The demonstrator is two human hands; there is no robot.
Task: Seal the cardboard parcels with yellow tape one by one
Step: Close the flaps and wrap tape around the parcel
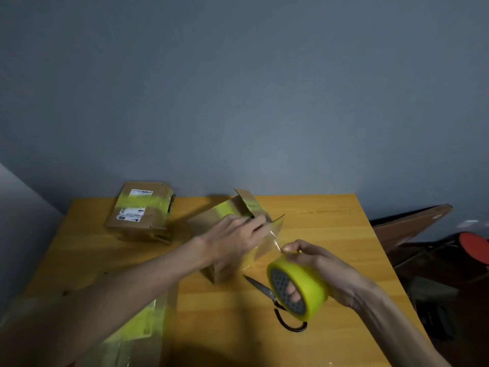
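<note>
Centrally on the wooden table [317,215]: cardboard parcel [209,223], end flaps raised, contents hidden; left hand [232,239] presses it, fingers extended. Right hand [320,263] grips the yellow tape roll [304,282], fingers through its core. Scissors [264,288] lie beside.

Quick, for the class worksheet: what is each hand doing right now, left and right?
Left hand: open, fingers pressing on the middle parcel.
Right hand: closed, gripping the yellow tape roll.

Matt cardboard parcel [211,229]; glossy yellow tape roll [299,286]; wood-grain table [317,221]
</note>
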